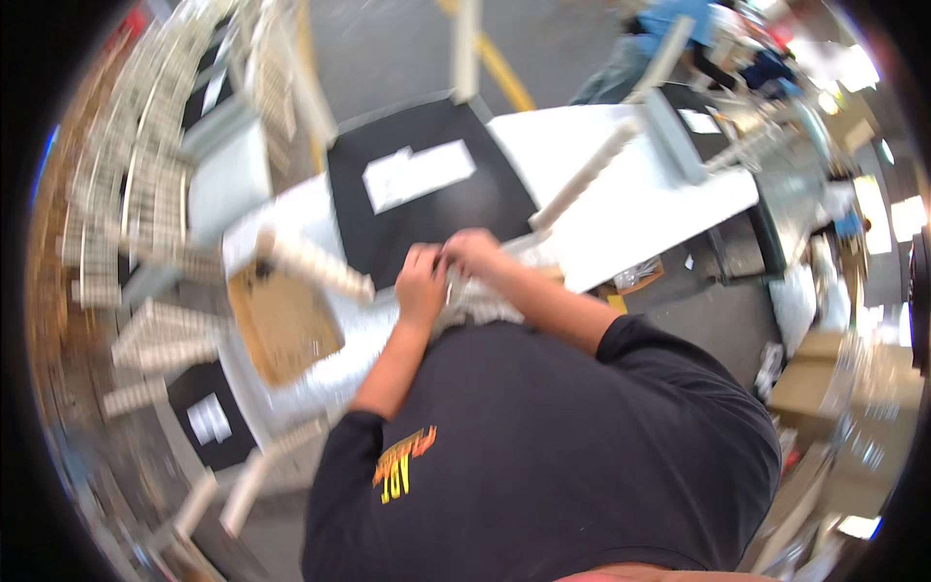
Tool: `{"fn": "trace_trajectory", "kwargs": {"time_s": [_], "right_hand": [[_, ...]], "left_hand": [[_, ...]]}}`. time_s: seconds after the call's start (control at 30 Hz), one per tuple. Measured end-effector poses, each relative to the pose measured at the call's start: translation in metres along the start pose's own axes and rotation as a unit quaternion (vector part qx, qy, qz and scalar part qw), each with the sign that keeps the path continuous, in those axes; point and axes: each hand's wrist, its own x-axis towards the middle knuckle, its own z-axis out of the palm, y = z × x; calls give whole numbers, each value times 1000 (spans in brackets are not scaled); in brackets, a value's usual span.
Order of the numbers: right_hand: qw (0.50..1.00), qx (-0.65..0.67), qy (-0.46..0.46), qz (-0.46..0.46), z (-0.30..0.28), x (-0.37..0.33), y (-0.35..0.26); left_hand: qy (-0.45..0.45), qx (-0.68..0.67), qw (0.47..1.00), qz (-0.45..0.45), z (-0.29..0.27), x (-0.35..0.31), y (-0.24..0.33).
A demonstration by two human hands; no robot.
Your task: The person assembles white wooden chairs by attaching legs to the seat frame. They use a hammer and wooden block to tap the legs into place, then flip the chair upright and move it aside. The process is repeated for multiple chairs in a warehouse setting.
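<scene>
An upturned chair (436, 209) lies before me, its black underside up, with white paper labels (417, 175) on it and pale legs sticking up. My left hand (421, 279) and my right hand (472, 252) meet at the near edge of this underside. The fingers of both are drawn together in a pinch, almost touching each other. Whatever sits between the fingertips is too small and blurred to make out. Just below my hands, close to my body, is a pale, cluttered patch (475, 299) that I cannot identify.
A cardboard tray (281, 325) lies on the white-covered table (621, 223) at the left. Stacked pale chair frames (145, 175) fill the left side. Another upturned chair (693, 126) stands to the right. People (679, 34) are at the far right; cardboard boxes (853, 407) at the near right.
</scene>
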Motion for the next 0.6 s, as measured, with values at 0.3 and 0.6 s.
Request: {"fn": "trace_trajectory", "kwargs": {"time_s": [0.3, 0.6], "right_hand": [[998, 35, 24, 38, 2, -7, -7], [993, 29, -60, 95, -39, -31, -4]], "left_hand": [[-66, 5, 995, 74, -1, 17, 7], [-169, -39, 983, 59, 7, 7, 10]]}}
